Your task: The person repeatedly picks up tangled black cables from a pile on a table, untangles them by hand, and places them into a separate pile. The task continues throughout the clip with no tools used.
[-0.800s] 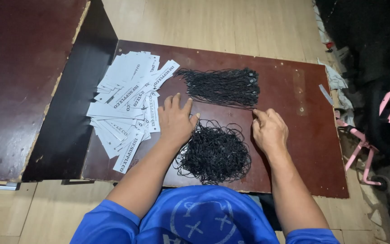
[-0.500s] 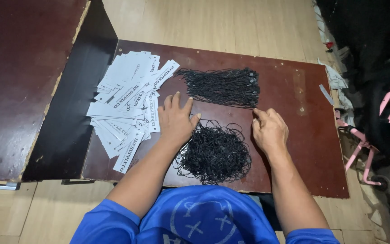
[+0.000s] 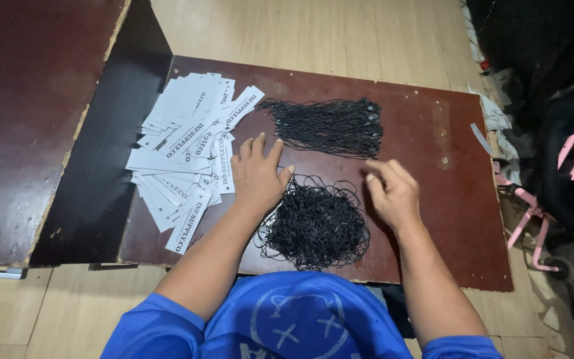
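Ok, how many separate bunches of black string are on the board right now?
2. A straight, bundled bunch of black strings lies at the far middle of the board, beyond both hands. A loose tangled pile sits near the front edge, between the left hand and right hand.

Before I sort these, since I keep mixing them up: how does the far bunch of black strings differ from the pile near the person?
The far bunch lies straight, strands running side by side in a long bundle; the near pile is a round tangle of loops. The far bunch lies apart from both hands; the near pile sits between the left hand and right hand. Both are thin black strings on the brown board.
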